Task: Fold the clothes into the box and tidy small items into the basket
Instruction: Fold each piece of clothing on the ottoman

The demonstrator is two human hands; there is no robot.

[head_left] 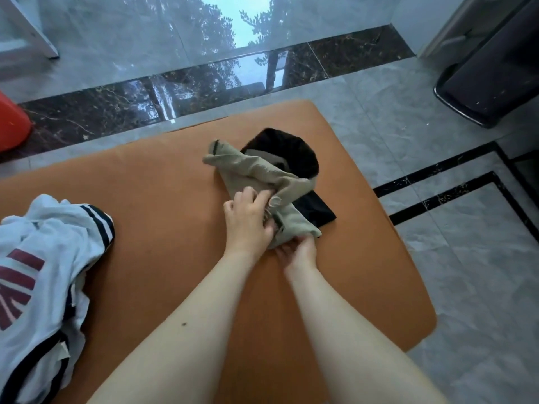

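A beige ribbed garment [256,173] lies bunched on the orange cushioned surface [163,205], partly over a black garment [291,153]. My left hand [250,217] grips a fold of the beige cloth from the left, fingers curled into it. My right hand [300,249] holds the near lower corner of the same cloth, its fingers tucked under the edge. A white top with dark stripes and red print [43,258] lies heaped at the left edge. No box or basket is in view.
A red plastic object [11,123] stands on the floor at far left. A dark bin [493,74] stands at upper right. A white furniture leg [32,27] is at upper left. Glossy tiled floor surrounds the orange surface.
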